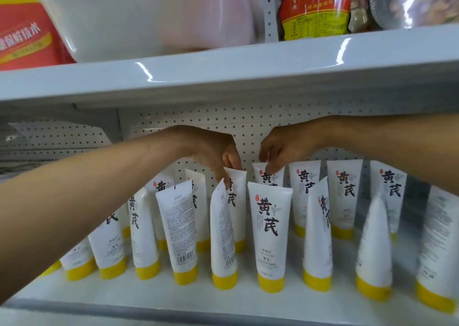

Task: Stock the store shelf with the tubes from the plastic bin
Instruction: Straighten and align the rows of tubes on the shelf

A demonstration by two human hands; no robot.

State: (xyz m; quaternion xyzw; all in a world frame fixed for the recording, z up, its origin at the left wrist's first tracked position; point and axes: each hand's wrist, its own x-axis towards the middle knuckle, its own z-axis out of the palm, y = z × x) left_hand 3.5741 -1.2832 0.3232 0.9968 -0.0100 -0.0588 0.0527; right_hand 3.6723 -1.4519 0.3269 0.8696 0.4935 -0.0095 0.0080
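Observation:
Several white tubes with yellow caps stand cap-down in rows on the white shelf [159,298]. My left hand [211,152] reaches in from the left and pinches the top edge of a back-row tube [237,201]. My right hand [285,147] comes in from the right and pinches the top of the neighbouring back-row tube [269,176]. In front of them stands a tube [269,231] with large black characters facing me. The plastic bin is out of view.
The shelf above [223,70] hangs low over both hands. It carries a red and yellow package [24,35], a white bag [149,15] and a jar [315,7]. A pegboard back panel [198,119] closes the rear.

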